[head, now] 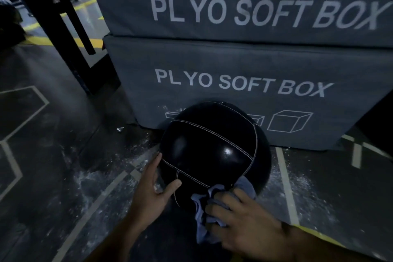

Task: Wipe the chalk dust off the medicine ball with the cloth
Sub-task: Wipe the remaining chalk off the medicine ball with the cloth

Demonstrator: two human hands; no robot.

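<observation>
A black medicine ball (210, 151) with white stitched seams sits on the floor against the lower grey box. Its top looks glossy and dark. My left hand (157, 185) rests flat against the ball's left side, thumb on the near face, fingers straight. My right hand (244, 221) presses a crumpled blue-grey cloth (204, 225) onto the ball's near lower right side, fingers spread over the cloth. Part of the cloth hangs below the hand.
Two stacked grey boxes marked PLYO SOFT BOX (244, 83) stand right behind the ball. White chalk dust (136, 149) is scattered on the dark floor around the ball. A black rack post (70, 49) rises at the left. Painted floor lines run nearby.
</observation>
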